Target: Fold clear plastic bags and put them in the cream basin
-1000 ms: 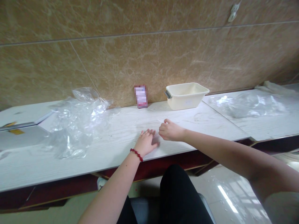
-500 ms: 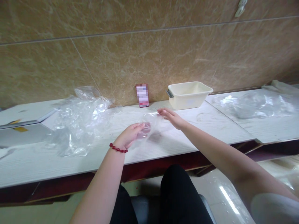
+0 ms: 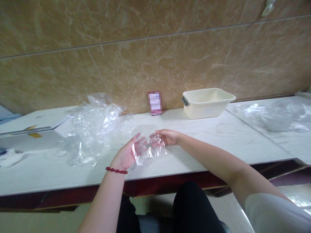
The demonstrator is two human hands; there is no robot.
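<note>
A clear plastic bag (image 3: pixel 152 150) is spread between my two hands, over the white table. My left hand (image 3: pixel 130 153), with a red bead bracelet at its wrist, has its fingers spread behind or inside the film at the bag's left side. On the right side, my right hand (image 3: pixel 167 137) holds the bag, its thumb and fingers around the film. Which layer of film each finger is on cannot be made out.
Crumpled clear plastic (image 3: pixel 89 132) lies on the left beside a white box (image 3: pixel 36 139). A cream bin (image 3: pixel 206 108) and a small red-edged card or device (image 3: pixel 155 103) stand by the wall. More clear plastic (image 3: pixel 282 115) is at right on the white table (image 3: pixel 209 145).
The bag has come nearer and is now spread out flatter. My left hand has opened its fingers; my right hand has moved down and taken hold of the film. The view has shifted slightly.
</note>
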